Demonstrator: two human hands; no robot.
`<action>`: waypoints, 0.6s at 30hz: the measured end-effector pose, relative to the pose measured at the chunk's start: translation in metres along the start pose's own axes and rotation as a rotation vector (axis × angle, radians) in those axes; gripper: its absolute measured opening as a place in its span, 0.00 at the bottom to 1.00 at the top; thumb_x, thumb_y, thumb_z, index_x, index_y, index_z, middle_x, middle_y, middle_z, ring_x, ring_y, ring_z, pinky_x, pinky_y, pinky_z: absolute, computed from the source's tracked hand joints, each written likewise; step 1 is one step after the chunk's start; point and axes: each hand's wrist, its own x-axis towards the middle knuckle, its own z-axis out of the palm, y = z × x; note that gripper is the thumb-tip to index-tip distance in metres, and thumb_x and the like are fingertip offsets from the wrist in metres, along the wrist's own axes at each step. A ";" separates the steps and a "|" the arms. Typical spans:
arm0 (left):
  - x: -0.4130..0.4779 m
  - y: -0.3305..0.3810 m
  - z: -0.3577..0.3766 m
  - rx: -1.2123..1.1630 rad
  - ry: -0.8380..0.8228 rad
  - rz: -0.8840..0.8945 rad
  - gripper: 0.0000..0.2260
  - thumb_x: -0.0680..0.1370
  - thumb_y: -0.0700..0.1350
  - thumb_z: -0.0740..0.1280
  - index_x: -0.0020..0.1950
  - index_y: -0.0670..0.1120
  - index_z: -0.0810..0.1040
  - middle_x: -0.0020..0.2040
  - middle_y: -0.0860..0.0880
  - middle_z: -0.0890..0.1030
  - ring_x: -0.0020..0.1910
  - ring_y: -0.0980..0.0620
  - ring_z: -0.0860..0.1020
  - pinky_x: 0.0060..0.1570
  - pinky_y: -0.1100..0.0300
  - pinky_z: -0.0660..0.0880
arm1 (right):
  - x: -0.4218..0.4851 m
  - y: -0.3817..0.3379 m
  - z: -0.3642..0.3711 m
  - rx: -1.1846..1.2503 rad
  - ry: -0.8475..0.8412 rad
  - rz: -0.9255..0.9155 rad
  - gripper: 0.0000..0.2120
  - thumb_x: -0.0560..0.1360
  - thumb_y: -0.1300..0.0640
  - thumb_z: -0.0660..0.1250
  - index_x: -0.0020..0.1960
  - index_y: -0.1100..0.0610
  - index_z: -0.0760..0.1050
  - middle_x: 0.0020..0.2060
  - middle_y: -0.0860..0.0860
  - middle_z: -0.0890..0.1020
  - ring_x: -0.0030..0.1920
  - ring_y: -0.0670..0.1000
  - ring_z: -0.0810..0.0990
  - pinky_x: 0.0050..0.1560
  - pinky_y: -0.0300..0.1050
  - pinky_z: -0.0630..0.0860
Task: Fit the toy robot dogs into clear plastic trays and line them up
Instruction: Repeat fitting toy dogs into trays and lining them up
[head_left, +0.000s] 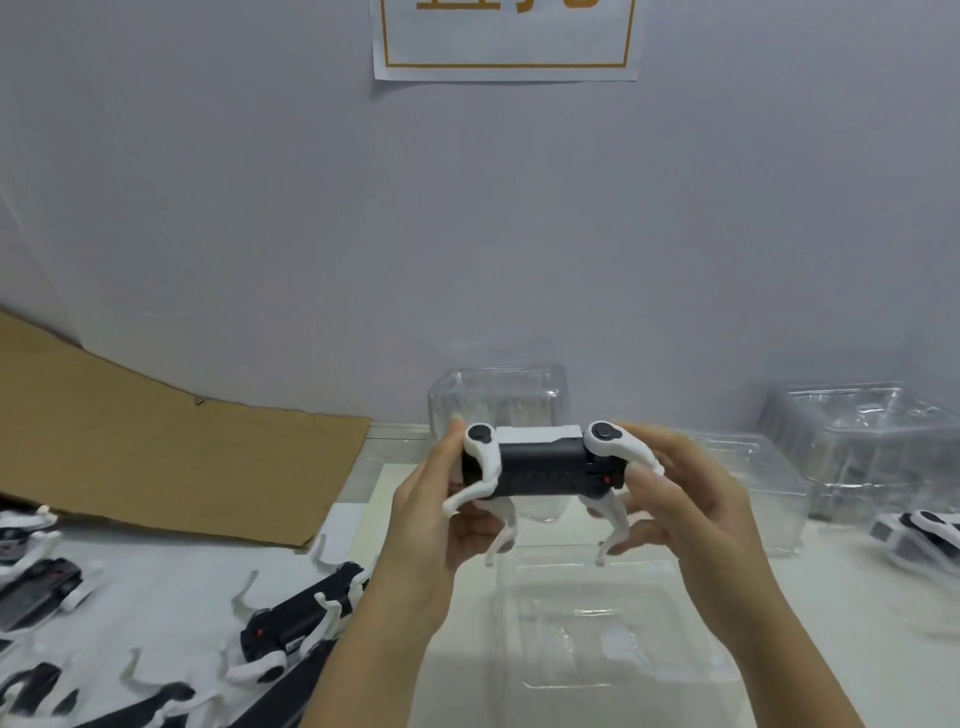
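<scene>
A toy robot dog (540, 465) is held between both hands above a clear plastic tray (597, 623).
One end of the dog is gripped by the left hand (431, 519), with fingers curled round it. The other end is gripped by the right hand (691, 509), with thumb and fingers closed on the white legs. The dog is held upright, legs hanging down, apart from the tray just below the hands. Loose dogs (296, 623) are seen lying left of the left hand, and stacked trays (498, 395) beyond the hands.
</scene>
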 end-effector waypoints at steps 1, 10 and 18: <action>-0.001 0.000 -0.001 0.058 -0.028 -0.008 0.23 0.63 0.68 0.67 0.39 0.49 0.85 0.29 0.46 0.75 0.23 0.51 0.72 0.28 0.58 0.73 | 0.001 -0.001 0.002 0.037 0.028 0.068 0.13 0.66 0.46 0.69 0.50 0.44 0.83 0.43 0.54 0.84 0.36 0.58 0.84 0.28 0.47 0.79; 0.005 -0.007 -0.006 0.330 -0.072 0.015 0.25 0.67 0.70 0.61 0.38 0.50 0.83 0.28 0.46 0.76 0.21 0.51 0.72 0.21 0.61 0.70 | 0.002 0.002 -0.011 -0.082 -0.119 0.430 0.17 0.66 0.46 0.65 0.53 0.51 0.76 0.47 0.56 0.83 0.40 0.59 0.84 0.38 0.54 0.81; -0.006 -0.034 -0.006 0.537 -0.173 0.073 0.38 0.65 0.73 0.63 0.47 0.36 0.74 0.32 0.45 0.81 0.31 0.47 0.81 0.32 0.52 0.79 | -0.007 -0.006 -0.041 -0.867 -0.391 -0.098 0.21 0.72 0.55 0.74 0.53 0.31 0.73 0.53 0.31 0.77 0.56 0.37 0.74 0.52 0.31 0.69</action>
